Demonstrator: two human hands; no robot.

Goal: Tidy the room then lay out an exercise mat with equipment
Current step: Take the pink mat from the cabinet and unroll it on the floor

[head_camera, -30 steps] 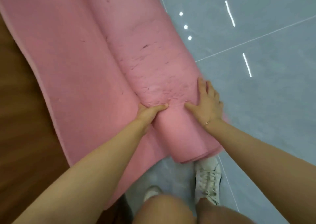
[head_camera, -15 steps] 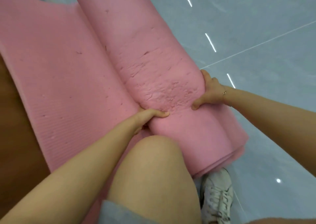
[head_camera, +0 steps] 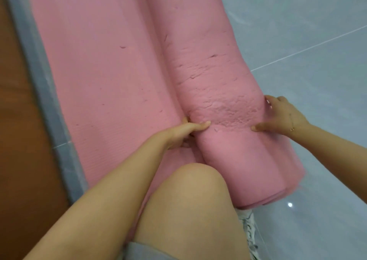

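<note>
A pink exercise mat (head_camera: pixel 103 65) lies partly unrolled on the floor, its flat part to the left and a thick rolled part (head_camera: pixel 208 61) to the right. My left hand (head_camera: pixel 184 132) sits in the crease where roll meets flat mat, thumb on top of the roll, fingers tucked under and hidden. My right hand (head_camera: pixel 282 114) holds the roll's right side, thumb stretched across the top and fingers curled round its far side. The roll's surface is pitted and worn between my hands.
Grey tiled floor (head_camera: pixel 317 41) stretches to the right and beyond. A brown wooden surface (head_camera: pixel 17 140) runs along the left edge. My bare knee (head_camera: pixel 190 200) is bent just in front of the roll's near end, and a white sneaker (head_camera: pixel 248 232) shows below it.
The view has dropped lower and closer; my knee has come forward. The roll has shifted rightward, showing more flat mat. Both hands have stayed on the roll, the right sliding to its side.
</note>
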